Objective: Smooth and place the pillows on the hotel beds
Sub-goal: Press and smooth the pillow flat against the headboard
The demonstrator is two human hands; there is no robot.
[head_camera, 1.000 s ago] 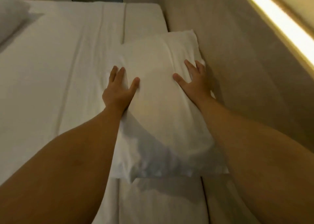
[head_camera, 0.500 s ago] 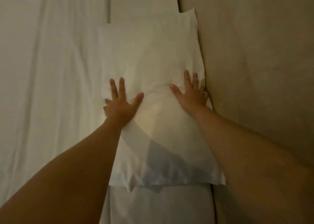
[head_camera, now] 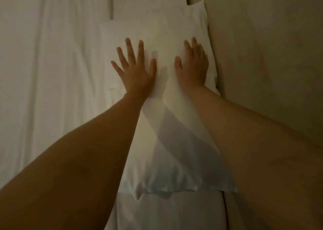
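Pillow: a white pillow [head_camera: 157, 118] lies flat on the bed [head_camera: 52, 72], its long right edge touching the headboard [head_camera: 262, 55], its near end open and ruffled.
Case and filling: the pillowcase encloses the filling entirely; none of the filling shows, and the near end looks flatter than the middle.
Left hand: the left hand [head_camera: 135, 69] rests palm down on the left half of the pillow, fingers spread wide, grasping nothing.
Right hand: the right hand [head_camera: 193, 66] lies flat on the right half, beside the headboard, fingers close together, grasping nothing.
Change from earlier: both hands sit farther up the pillow and closer to each other than half a second ago; the left fingers are spread wider; the view is tilted further down onto the bed.
Hidden or unclear: both forearms cover the pillow's near corners; the right hand's outer fingers blur into the dim pillow edge; low light hides fine creases; the bed runs off the left and top edges.
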